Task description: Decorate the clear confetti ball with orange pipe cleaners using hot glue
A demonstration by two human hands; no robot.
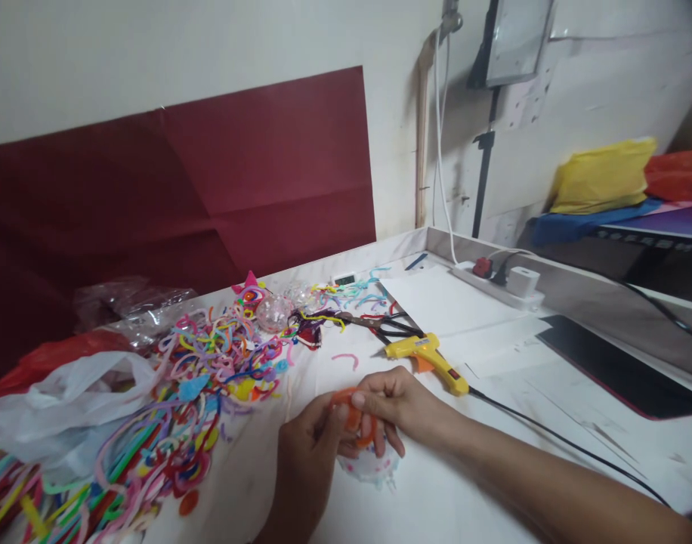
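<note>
one broad white tabletop (pixel 238 483) bears a heap of multicoloured fuzzy stems (pixel 210 340); the left hand (pixel 306 446) and right hand (pixel 400 400) meet beside it, fingers pinched in. a yellow plastic glue gun (pixel 422 349) lies beyond them, a clear speckled piece (pixel 374 467) just below. both hands hold a curled orange piece (pixel 353 417); shaping it seems the step, and the next move calls for steady fingertips.

The wall (pixel 238 53) is pale. A dark red sheet (pixel 289 181) is against it, behind the desk (pixel 618 317). At right, a pipe (pixel 421 151) goes down.
</note>
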